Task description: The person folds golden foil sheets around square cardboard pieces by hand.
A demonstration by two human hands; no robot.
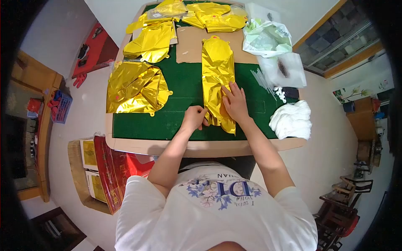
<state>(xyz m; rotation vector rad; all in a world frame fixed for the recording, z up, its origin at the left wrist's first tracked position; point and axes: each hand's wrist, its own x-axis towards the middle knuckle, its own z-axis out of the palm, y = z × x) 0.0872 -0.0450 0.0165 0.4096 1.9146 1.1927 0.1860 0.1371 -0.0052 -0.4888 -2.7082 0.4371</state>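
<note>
A flat gold foil balloon [215,71] lies lengthwise in front of me on the green tabletop, creased and folded narrow. My left hand [194,118] is at its lower left edge, fingers closed in a pinch on the foil. My right hand [235,100] lies on the balloon's right side with fingers stretched out, pressing it flat. To the left is a wider gold foil balloon [136,88], its small tabs showing at the rim. What exactly is between my left fingertips is partly hidden.
More gold foil balloons [153,39] and a stack [215,17] lie at the back. On the right are a plastic bag [267,38], clear straws [264,83], small white pieces [279,94] and a white cloth bundle [292,120]. An open cardboard box [79,184] stands on the floor.
</note>
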